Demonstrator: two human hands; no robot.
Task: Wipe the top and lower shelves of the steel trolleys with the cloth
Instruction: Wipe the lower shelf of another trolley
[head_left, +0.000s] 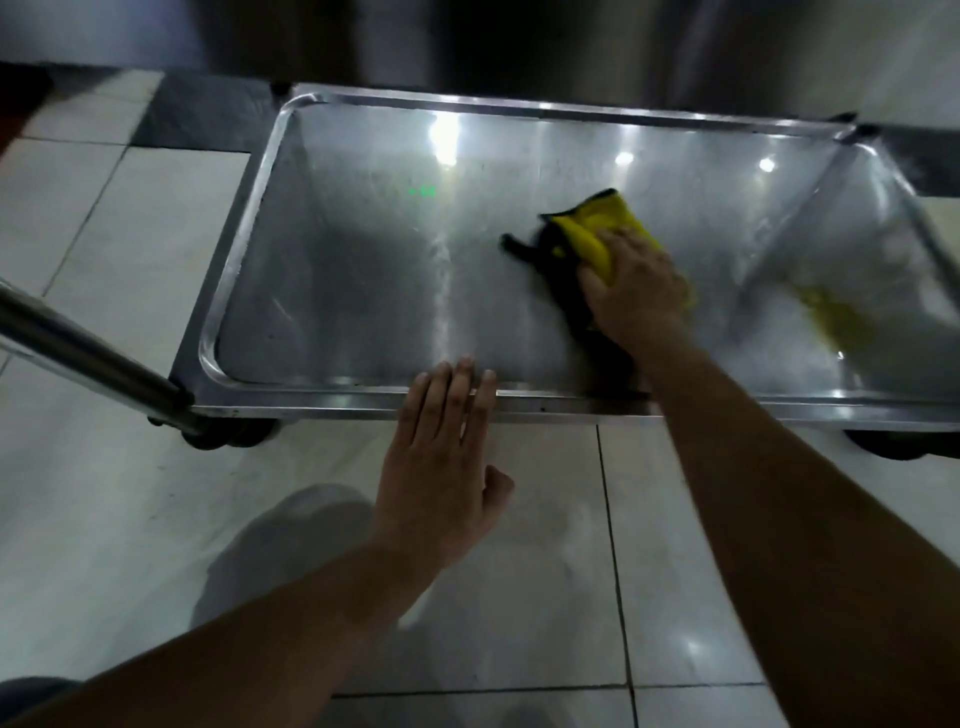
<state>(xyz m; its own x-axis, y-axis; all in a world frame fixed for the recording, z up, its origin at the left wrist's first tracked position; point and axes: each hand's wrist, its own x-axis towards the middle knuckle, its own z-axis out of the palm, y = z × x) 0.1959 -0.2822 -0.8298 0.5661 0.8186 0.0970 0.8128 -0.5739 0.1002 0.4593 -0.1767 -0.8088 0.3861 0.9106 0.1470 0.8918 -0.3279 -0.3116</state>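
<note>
Cloth (597, 234) was pressed onto the shelf (363, 291) by the flat right hand (631, 288), left hand (441, 457) open at its rim; far corners could be missed.

Shelf (363, 291) open left of centre: bare steel from the left rim to the cloth (597, 234). Right hand (634, 291) and cloth take up the right-centre. Left hand (441, 457) lies flat over the near rim. Raised rim rings the shelf. Post (78, 343) slants across the near-left corner. Sloped steel panel (857, 270) closes the right end.
</note>
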